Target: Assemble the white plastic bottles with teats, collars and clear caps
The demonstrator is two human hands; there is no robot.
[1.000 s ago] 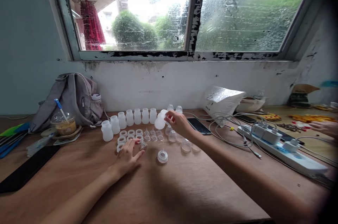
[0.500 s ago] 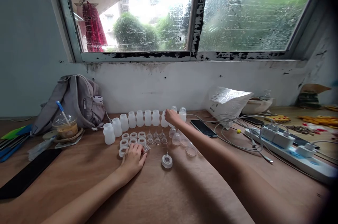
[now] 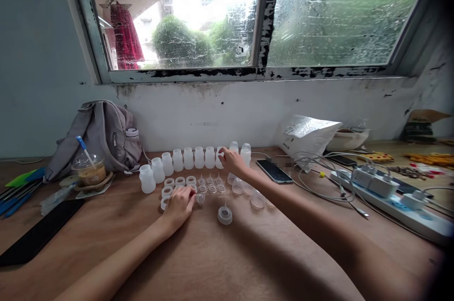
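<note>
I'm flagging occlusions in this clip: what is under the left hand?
White rings show at the edge of the left hand, some partly covered. Whatever lies fully beneath its palm and fingers cannot be seen.

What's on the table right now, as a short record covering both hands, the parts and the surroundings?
left hand: over the white rings, grip unclear
right hand: fingers at a white bottle, grip unclear
teat pieces: clear, right of the rings
ring with teat: nearer the camera
clear domes: beside the right forearm
rest: phone at right; backpack and drink cup at left
</note>
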